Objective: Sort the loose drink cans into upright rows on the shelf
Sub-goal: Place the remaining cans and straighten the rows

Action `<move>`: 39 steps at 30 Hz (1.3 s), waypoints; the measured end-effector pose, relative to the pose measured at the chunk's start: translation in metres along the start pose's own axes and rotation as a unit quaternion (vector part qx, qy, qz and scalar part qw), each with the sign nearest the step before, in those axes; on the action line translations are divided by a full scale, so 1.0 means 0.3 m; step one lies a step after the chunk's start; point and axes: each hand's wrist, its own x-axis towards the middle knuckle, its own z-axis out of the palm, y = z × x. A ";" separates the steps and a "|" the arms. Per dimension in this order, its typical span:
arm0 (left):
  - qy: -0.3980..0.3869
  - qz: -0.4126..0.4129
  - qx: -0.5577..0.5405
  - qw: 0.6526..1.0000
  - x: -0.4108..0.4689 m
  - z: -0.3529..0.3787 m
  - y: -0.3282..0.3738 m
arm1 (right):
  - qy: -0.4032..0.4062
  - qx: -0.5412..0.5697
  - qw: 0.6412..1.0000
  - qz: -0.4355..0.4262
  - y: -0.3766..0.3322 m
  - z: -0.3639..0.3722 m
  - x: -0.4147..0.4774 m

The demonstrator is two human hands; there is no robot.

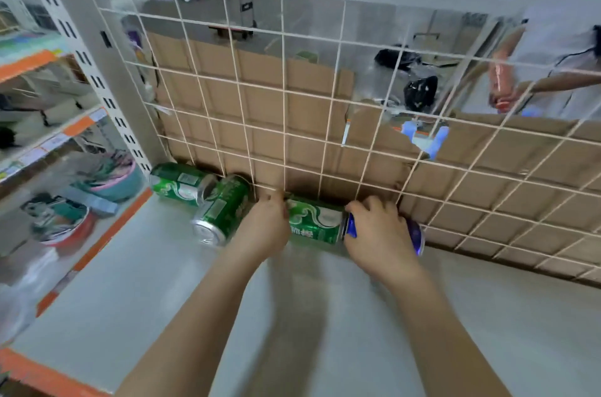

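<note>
Both hands at tipped cans along the back of the shelf (162, 282).
The right hand's (377, 230) fingers (367, 204) curl over a blue can (417, 235), grasping it as it lies on its side against the wire mesh (284, 103); the left hand's (266, 224) fingers (274, 198) bend at the left end of the middle green can (313, 224), which lies end to end with the blue can, but a true clasp cannot be told through the blur. Further left, 2 more lie on their sides: the corner green can (182, 183) touches the angled green can (221, 211). Cardboard (260, 87) stands behind the mesh.
</note>
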 end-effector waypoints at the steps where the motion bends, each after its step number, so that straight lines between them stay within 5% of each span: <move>1: -0.014 -0.006 -0.026 1.000 0.020 0.004 -0.001 | -0.008 -0.012 1.000 0.007 0.004 0.009 0.012; 6: -0.059 -0.014 -0.140 0.988 0.054 -0.003 -0.014 | -0.021 -0.075 0.997 0.021 0.032 0.052 0.048; 10: -0.150 0.028 -0.126 0.980 0.077 -0.020 -0.057 | 0.008 -0.070 0.997 0.031 0.023 0.068 0.058; 14: -0.079 0.054 -0.088 0.992 0.091 -0.013 -0.076 | 0.027 -0.063 0.997 0.021 0.023 0.067 0.059; 20: -0.080 0.056 -0.091 0.991 0.060 -0.051 -0.073 | 0.044 -0.007 0.999 0.007 0.070 0.011 0.028; 28: 0.055 0.136 -0.041 0.988 -0.048 -0.093 0.101 | 0.145 0.351 0.920 0.097 0.204 -0.091 -0.054; 39: 0.085 0.212 -0.041 0.973 -0.216 -0.077 0.274 | 0.198 0.265 0.935 0.131 0.242 -0.190 -0.289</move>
